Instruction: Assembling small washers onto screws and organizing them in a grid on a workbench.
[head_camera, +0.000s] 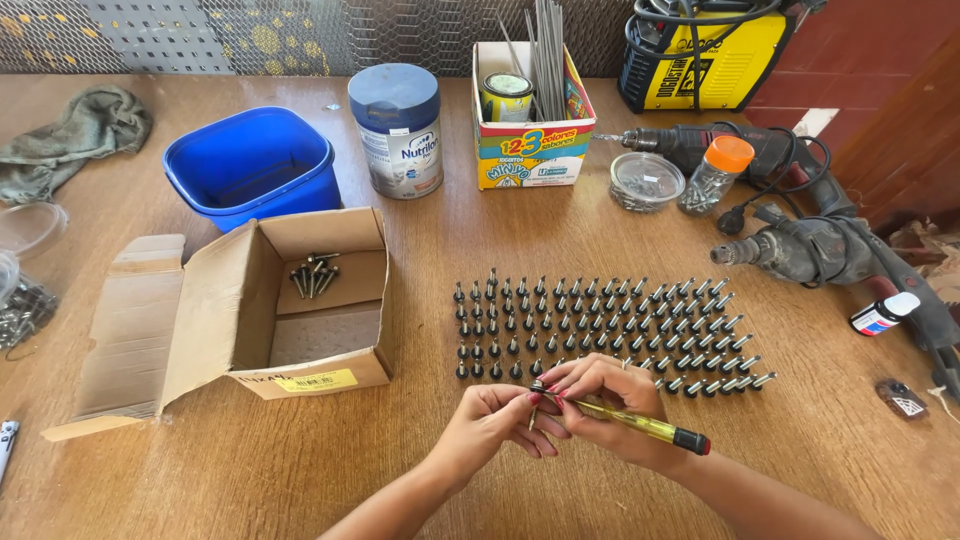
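Observation:
My right hand (610, 405) grips a yellow-handled screwdriver (640, 425) lying across its palm, dark cap pointing right. My left hand (495, 420) pinches a small screw (533, 412) at the screwdriver's tip, fingertips of both hands touching. Just beyond the hands, several rows of screws (600, 330) stand upright in a grid on the wooden table (430, 250). An open cardboard box (290, 300) at the left holds a small pile of the same screws (313, 275).
A blue plastic tub (250, 165), a round tin (397, 130) and a carton of metal rods (530, 110) stand at the back. Two power drills (800, 240), a clear screw dish (645, 182), an orange-capped jar (715, 175) and a small bottle (883, 314) lie right. A rag (70, 135) lies far left.

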